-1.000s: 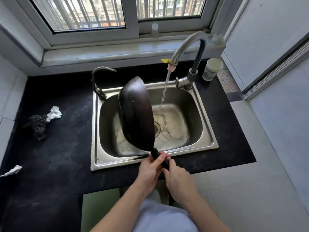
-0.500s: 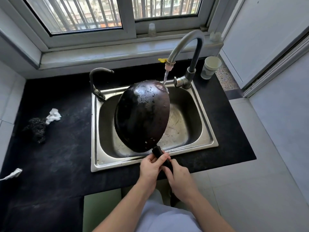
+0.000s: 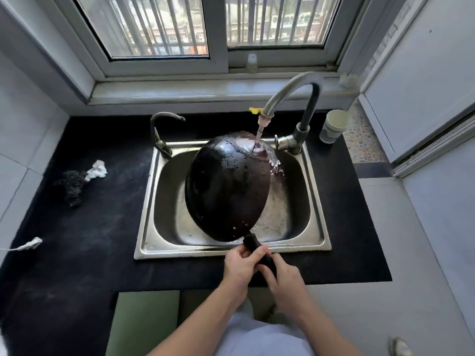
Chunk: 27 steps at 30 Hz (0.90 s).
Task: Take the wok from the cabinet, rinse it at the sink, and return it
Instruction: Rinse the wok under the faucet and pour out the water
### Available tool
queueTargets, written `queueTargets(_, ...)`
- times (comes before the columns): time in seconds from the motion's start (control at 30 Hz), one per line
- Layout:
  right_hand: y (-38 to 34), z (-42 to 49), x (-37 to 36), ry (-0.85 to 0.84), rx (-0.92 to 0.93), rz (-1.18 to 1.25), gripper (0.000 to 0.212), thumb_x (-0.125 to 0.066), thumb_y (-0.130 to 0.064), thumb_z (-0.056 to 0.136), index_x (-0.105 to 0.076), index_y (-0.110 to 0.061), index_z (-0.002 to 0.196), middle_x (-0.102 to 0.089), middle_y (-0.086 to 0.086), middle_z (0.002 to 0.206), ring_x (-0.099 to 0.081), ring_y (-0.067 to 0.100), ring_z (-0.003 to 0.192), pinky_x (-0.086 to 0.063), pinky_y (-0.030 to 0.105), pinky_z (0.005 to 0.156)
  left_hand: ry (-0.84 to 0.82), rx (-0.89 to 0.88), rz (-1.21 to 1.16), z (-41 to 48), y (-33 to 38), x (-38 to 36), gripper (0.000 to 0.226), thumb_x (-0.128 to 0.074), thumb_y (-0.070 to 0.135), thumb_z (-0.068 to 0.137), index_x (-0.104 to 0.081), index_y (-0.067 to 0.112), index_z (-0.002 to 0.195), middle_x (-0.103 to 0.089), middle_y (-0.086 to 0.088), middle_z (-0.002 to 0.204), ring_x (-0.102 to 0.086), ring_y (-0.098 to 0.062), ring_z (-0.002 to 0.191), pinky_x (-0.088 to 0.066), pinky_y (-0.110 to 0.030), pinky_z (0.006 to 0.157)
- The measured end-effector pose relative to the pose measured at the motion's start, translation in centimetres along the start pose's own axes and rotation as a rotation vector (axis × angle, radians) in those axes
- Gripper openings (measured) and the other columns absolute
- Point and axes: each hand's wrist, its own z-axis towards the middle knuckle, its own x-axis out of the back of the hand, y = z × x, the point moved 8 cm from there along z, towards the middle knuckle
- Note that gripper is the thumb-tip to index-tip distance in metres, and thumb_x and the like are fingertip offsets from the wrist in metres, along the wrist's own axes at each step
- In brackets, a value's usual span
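Black wok (image 3: 227, 186) gripped by both hands, underside under running faucet (image 3: 290, 98).

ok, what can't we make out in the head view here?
Head view, one line each:
Inside of the wok: faces away; only its wet outer side shows.
Drain of the sink: hidden behind the wok.
The wok handle: mostly covered by the left hand and right hand gripping it.
Small bottle on the sill: too small and blurred to identify.
Object at bottom right: cut off by the edge.
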Motion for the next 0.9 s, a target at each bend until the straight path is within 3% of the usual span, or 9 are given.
queueTargets(0.17,2.1,-0.2,1.5,-0.044,0.013,0.025,0.019,-0.057,-0.028,0.101,-0.063,-0.021,0.118,-0.069,-0.012,0.082,-0.066,-0.001,0.075,-0.045,0.013,0.061,0.056,-0.01,0.022,-0.3,-1.2,-1.8,0.015,-0.075,0.008,0.084,-0.071,0.002,0.096,-0.077,-0.018,0.095,-0.07,-0.034,0.103,-0.052,-0.049,0.095)
queueTargets(0.3,3.1,-0.4,2.4,-0.037,0.021,0.056,0.016,-0.058,-0.026,0.101,-0.064,-0.02,0.115,-0.068,-0.012,0.081,-0.064,-0.006,0.074,-0.044,0.012,0.061,0.062,-0.024,0.035,-0.6,-1.7,-3.2,0.011,-0.075,0.008,0.084,-0.071,0.004,0.094,-0.077,-0.015,0.092,-0.071,-0.028,0.095,-0.055,-0.041,0.089)
queueTargets(0.5,4.0,-0.3,3.2,-0.019,0.041,0.052,0.02,-0.058,-0.027,0.101,-0.064,-0.02,0.118,-0.069,-0.012,0.083,-0.064,-0.002,0.071,-0.046,0.013,0.06,0.09,-0.036,0.059,-0.3,-2.1,-4.3,0.005,-0.075,0.007,0.084,-0.072,0.009,0.088,-0.077,-0.014,0.089,-0.07,-0.024,0.09,-0.056,-0.034,0.081)
queueTargets(0.7,4.3,0.7,3.9,-0.03,0.082,0.042,0.023,-0.059,-0.027,0.1,-0.064,-0.02,0.121,-0.07,-0.01,0.081,-0.064,0.0,0.067,-0.045,0.014,0.058,0.138,-0.055,0.07,-0.4,-1.8,-4.9,0.009,-0.075,0.009,0.084,-0.072,0.01,0.093,-0.077,-0.015,0.099,-0.072,-0.02,0.091,-0.056,-0.036,0.088)
queueTargets(0.9,3.9,1.3,4.7,-0.055,0.129,0.044,0.029,-0.058,-0.03,0.1,-0.062,-0.023,0.128,-0.074,-0.008,0.091,-0.068,0.004,0.08,-0.051,0.018,0.067,0.163,-0.075,0.044,-0.3,-1.1,-5.4,0.008,-0.075,0.01,0.084,-0.071,0.012,0.091,-0.078,-0.007,0.092,-0.073,-0.02,0.093,-0.057,-0.033,0.087)
